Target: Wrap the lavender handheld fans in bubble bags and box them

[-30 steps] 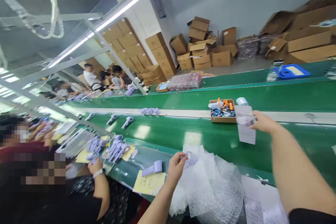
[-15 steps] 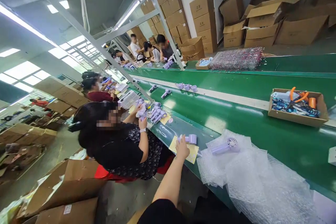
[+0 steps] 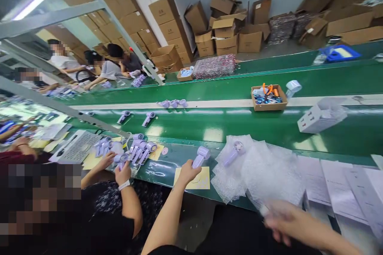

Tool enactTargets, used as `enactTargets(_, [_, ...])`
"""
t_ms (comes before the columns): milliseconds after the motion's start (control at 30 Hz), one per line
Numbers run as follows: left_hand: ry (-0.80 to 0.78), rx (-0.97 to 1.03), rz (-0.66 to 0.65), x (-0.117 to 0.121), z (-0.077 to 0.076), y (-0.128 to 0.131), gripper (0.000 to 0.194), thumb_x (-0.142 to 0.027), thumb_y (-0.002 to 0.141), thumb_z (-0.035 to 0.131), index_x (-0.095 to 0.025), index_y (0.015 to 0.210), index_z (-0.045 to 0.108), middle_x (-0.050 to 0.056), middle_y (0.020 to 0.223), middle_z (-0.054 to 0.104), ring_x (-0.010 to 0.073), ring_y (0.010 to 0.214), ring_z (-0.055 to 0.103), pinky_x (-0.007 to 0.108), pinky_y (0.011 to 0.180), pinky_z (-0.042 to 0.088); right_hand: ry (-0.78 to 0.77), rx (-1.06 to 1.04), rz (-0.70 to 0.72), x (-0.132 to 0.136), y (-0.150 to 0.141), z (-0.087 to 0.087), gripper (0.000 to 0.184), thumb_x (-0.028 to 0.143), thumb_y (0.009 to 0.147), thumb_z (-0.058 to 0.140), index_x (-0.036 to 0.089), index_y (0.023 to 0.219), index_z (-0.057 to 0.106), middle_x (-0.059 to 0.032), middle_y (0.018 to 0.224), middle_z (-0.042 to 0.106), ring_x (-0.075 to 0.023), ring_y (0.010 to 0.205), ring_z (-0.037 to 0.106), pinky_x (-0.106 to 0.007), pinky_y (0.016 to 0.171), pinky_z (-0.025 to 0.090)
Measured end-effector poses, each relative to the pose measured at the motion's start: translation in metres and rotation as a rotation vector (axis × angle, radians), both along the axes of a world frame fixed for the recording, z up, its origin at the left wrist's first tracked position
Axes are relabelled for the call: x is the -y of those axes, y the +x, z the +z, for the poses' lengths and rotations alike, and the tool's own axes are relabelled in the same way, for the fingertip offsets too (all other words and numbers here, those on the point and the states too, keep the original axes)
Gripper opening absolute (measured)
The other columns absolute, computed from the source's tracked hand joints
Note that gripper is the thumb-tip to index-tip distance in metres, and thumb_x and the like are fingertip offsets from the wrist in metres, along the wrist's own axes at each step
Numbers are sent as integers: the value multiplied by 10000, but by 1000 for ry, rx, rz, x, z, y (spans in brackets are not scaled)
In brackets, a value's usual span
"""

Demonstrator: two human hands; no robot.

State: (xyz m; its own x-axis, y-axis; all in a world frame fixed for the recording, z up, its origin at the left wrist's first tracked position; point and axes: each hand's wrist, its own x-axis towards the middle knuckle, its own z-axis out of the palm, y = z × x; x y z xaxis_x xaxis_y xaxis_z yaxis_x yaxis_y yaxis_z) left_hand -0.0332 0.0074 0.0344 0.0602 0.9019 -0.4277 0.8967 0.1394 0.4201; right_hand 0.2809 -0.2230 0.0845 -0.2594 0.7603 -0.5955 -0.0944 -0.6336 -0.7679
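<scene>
My left hand [image 3: 190, 172] is closed round the handle of a lilac handheld fan [image 3: 202, 154], whose round head points up and away. Beneath it lies a yellow sheet [image 3: 203, 179] at the bench edge. My right hand [image 3: 283, 221] is smeared by motion, low over the near edge of a pile of clear bubble-wrap bags [image 3: 269, 173]. Something whitish shows at its fingertip; whether the fingers grip anything is unclear. A second lilac fan [image 3: 235, 154] rests on the bags, its grille facing up.
Lilac fans [image 3: 142, 149] lie clustered before a co-worker at left, whose hands [image 3: 121, 171] hold one. Printed white boxes [image 3: 323, 179] stand at right. On the green conveyor are a white carton [image 3: 314, 115] and a tool box [image 3: 269, 105]. A metal post [image 3: 128, 42] slants across.
My view has swung right. My left hand has lifted the lilac fan from the yellow sheet and tilted it upright. My right hand has come into view at lower right.
</scene>
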Motion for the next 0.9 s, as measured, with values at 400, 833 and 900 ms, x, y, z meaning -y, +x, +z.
enactTargets(400, [389,506,-969,135,13,158,699,-560,696,658,-127,1205,453,141,1048,513,283,970,491,423,832,461,99,-62,-1246,-20,2,10,385,324,609,802,252,886,544,74,693,578,-94,582,569,-192,543,524])
enactTargets(833, [-289,537,-567,95,19,181,154,-221,763,548,-140,769,679,-18,622,594,127,618,507,234,586,370,-124,-321,-1028,58,12,24,392,269,676,770,231,1026,596,-3,832,682,-168,704,649,-286,605,573])
enactTargets(900, [-310,627,-403,98,23,185,114,-233,693,622,-129,725,654,-40,560,535,101,552,449,216,531,320,-66,-376,-942,52,9,29,431,254,681,765,239,1071,583,12,756,656,-154,631,626,-285,551,562])
